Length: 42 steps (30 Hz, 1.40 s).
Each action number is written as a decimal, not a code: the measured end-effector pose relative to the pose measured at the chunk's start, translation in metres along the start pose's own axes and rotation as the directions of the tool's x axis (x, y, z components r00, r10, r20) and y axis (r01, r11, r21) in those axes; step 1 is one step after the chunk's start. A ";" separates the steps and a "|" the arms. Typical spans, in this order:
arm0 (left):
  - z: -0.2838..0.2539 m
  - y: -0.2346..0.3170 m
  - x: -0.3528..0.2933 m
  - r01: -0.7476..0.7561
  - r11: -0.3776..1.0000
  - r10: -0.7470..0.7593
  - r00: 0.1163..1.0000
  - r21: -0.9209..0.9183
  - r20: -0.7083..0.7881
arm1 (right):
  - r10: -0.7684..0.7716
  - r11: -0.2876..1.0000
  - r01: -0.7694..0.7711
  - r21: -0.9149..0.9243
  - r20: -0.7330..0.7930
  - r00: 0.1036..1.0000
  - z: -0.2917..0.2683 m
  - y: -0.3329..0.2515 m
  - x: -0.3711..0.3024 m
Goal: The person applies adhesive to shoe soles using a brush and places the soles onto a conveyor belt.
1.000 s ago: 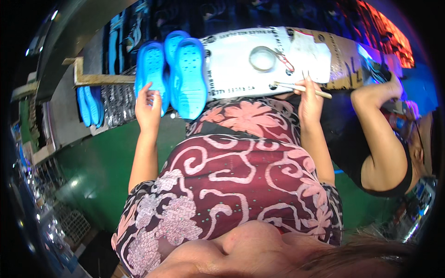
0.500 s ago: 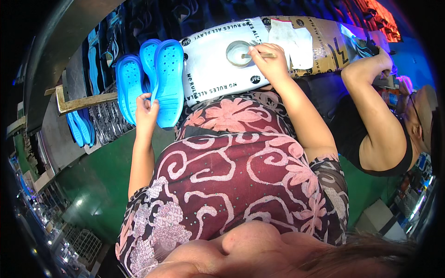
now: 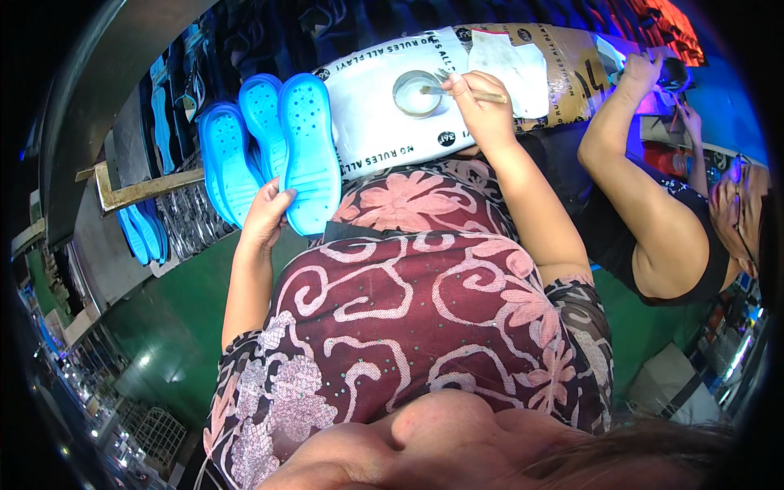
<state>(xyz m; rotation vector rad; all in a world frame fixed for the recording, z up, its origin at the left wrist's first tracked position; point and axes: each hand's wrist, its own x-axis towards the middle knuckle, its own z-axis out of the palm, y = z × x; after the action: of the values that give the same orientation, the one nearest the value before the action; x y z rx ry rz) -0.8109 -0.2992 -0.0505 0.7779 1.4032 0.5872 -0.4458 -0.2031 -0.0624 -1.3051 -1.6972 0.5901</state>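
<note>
**Blue soles: brush in pot, nothing coated that I can see**

Soles (image 3: 282, 147) sit at the left of the work surface, three bright blue ones side by side, treads up. L hand (image 3: 263, 219) is clamped on the lower edge of the stack, thumb up on the nearest sole, fingers curled under. R hand (image 3: 483, 104) is well apart from it, off to the right, closed round a thin brush (image 3: 465, 92) w/ its tip dipped in a small round pot (image 3: 416, 91) of pale liquid.

Progress, judging by looks: brush is loading; sole faces look dry and even, no wet patch visible, so coating seems not yet begun on these. More blue soles hang on a rack (image 3: 143, 237) further left; can't tell if those are done.

Pot stands on a white printed sheet (image 3: 371, 122) over cardboard (image 3: 572, 69), w/ a white rag (image 3: 510, 61) just beside R hand. Soles lie left of pot, near it, not touching. A co-worker's arm (image 3: 633, 188) reaches in at far right.
</note>
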 end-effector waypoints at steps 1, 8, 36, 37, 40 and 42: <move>0.002 0.000 0.000 0.002 1.000 -0.002 1.000 0.010 0.024 | 0.066 0.993 -0.064 0.101 -0.022 0.998 0.000 -0.001 -0.002; 0.020 0.014 -0.007 -0.124 0.970 0.116 0.992 -0.208 -0.050 | 0.083 0.994 -0.081 0.072 -0.035 0.996 -0.002 0.004 -0.008; 0.116 0.081 0.010 -0.734 0.580 0.806 0.579 0.352 -0.123 | -0.343 0.923 0.346 0.167 -0.045 0.938 -0.008 -0.095 -0.021; 0.115 0.080 0.011 -0.731 0.584 0.804 0.581 0.353 -0.125 | -0.341 0.924 0.343 0.170 -0.042 0.939 -0.009 -0.097 -0.021; 0.114 0.078 0.016 -0.779 0.534 0.843 0.521 0.329 -0.134 | -0.329 0.943 0.326 0.066 0.043 0.943 -0.016 -0.101 -0.021; 0.114 0.080 0.017 -0.786 0.549 0.836 0.525 0.285 -0.160 | -0.317 0.944 0.317 0.093 -0.013 0.948 -0.018 -0.100 -0.022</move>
<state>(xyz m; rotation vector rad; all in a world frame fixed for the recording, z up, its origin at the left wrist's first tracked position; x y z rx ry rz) -0.6891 -0.2511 -0.0001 1.5922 1.2871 1.3702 -0.4796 -0.2592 0.0180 -0.9378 -1.8107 0.4736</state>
